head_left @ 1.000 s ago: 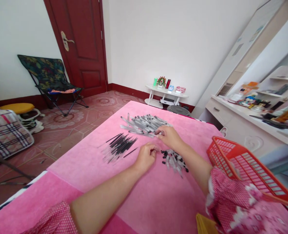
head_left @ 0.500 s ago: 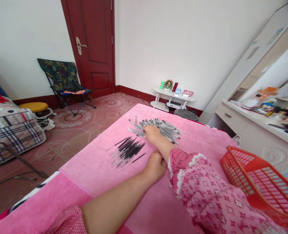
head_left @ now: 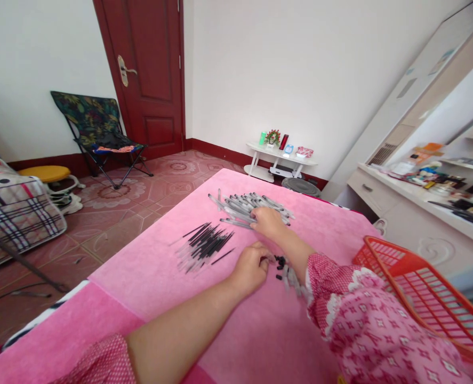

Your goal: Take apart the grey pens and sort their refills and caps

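Observation:
My right hand (head_left: 268, 222) reaches into a pile of clear pen barrels (head_left: 238, 205), its fingers pinched down on a barrel at the near edge. Nearer to me, my left hand (head_left: 251, 271) rests on the pink cloth with fingers curled closed; what they hold, if anything, is hidden. A bunch of black pen refills (head_left: 207, 244) lies left of my left hand, with one refill a little apart. Black-and-clear pen caps (head_left: 290, 277) are heaped between my left hand and my right forearm, partly covered by the right sleeve.
A pink cloth (head_left: 148, 266) covers the table. The orange plastic basket (head_left: 416, 282) stands at the right edge. Beyond are a folding chair (head_left: 96, 128), a red door (head_left: 148, 69), a low white shelf (head_left: 256, 160) and a cluttered dresser (head_left: 420, 186).
My right hand has shifted right along the pen barrels, and my right forearm has moved right, uncovering the caps. My left hand stays closed in nearly the same place.

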A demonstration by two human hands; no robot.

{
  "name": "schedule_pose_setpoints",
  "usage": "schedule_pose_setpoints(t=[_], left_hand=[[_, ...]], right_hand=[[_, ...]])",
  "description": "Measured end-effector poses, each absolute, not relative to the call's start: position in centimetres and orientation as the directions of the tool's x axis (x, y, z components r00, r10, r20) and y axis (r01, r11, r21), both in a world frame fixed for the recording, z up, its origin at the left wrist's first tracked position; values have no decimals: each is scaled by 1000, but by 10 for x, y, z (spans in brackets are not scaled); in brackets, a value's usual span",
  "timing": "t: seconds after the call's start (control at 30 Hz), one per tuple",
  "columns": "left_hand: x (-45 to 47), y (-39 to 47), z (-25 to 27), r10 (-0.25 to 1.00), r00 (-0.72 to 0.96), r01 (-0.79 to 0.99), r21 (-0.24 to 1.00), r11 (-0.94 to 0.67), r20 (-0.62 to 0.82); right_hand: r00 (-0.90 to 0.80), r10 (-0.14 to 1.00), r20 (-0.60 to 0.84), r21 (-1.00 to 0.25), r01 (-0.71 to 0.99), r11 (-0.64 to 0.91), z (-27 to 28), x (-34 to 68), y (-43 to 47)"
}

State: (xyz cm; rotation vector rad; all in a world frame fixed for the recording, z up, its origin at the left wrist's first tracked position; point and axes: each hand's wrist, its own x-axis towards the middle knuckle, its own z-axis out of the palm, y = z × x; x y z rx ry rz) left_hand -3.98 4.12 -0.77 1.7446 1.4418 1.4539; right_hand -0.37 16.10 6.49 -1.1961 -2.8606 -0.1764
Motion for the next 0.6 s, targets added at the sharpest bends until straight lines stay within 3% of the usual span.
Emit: schedule_pose_setpoints(t=[0.17,0.3,0.47,0.6], left_hand=[[-39,43,-9,904,-116,412,848,-332,411],[-40,47,-10,921,-199,219,931,-292,335],[-43,44,0,906,-374,-153,950,-273,200],[-45,42,5,883,-416,-189,928,-320,220]], right_hand=[[-631,762,143,-5,770,638,61,34,164],[-574,790,216,-179,772,610,54,61,149],[-562,817,130,-351,744,568,52,100,125],[-605,796,-14,-384,739,554,58,121,119]])
